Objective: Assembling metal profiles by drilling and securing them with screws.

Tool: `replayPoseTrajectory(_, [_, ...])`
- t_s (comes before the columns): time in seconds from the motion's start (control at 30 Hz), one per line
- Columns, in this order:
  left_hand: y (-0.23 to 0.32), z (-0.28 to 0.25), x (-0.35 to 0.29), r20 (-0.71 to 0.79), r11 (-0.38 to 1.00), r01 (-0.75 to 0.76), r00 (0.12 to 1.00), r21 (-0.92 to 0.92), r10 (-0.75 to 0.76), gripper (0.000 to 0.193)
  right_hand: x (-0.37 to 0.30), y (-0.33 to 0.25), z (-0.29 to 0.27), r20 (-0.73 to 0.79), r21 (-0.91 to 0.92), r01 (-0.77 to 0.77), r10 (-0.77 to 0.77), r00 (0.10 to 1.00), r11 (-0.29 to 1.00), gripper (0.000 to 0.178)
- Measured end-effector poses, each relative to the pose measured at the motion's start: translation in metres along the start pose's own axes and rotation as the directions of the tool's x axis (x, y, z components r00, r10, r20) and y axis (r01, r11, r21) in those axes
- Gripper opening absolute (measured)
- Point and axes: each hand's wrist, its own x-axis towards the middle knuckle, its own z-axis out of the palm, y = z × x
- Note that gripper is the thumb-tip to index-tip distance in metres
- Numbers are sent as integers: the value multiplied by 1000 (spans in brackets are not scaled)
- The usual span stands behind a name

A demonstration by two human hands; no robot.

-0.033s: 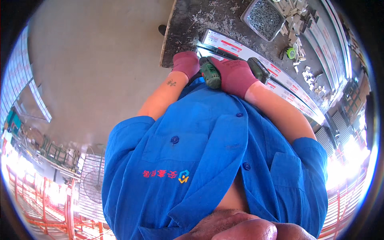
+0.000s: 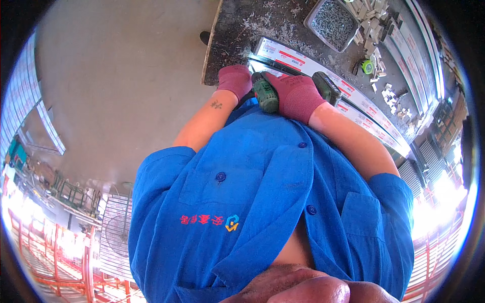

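Note:
My right hand (image 2: 298, 96), in a maroon glove, is wrapped round the grip of a green and black cordless drill (image 2: 266, 95). The drill's battery (image 2: 327, 87) shows beyond the glove, and a bright light falls in front of its nose. To the left, my left hand (image 2: 235, 81), gloved alike, is closed at the end of the strips near the table edge. Whatever its fingers hold is hidden. Long white profile strips (image 2: 283, 54) with red markings lie across the tabletop, running under and past my right hand to the right.
A clear tub of screws (image 2: 333, 24) stands on the dark worktable (image 2: 227, 35), with scattered shavings around it. Small offcuts (image 2: 374, 30), a green tape measure (image 2: 367, 66) and more long strips (image 2: 406, 60) lie to the right. Grey floor (image 2: 121, 76) extends to the left.

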Motion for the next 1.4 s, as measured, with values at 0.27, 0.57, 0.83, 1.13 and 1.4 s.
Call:
replayPoseTrajectory(0.27, [0, -4, 0, -17, 999, 2, 1000, -48, -3, 20, 0, -1, 1, 0, -6, 25, -25, 1000, 1000, 41])
replayPoseTrajectory(0.57, [1, 1, 3, -5, 1000, 13, 1000, -15, -13, 26, 2, 3, -5, 28, -50, 77, -76, 997, 996, 45])
replayPoseTrajectory(0.83, [0, 3, 2, -50, 1000, -24, 999, -15, 23, 25, 0, 7, 5, -10, -100, 103, -105, 994, 990, 42])
replayPoseTrajectory(1.13, [-3, 17, 3, -68, 999, -23, 997, -36, 20, 30, 1, 1, 2, 8, -220, 132, -133, 991, 967, 42])
replayPoseTrajectory(1.4, [6, 11, -21, -156, 981, 139, 975, -137, -160, 41, -60, 9, -2, 37, -212, 118, -112, 993, 970, 65])
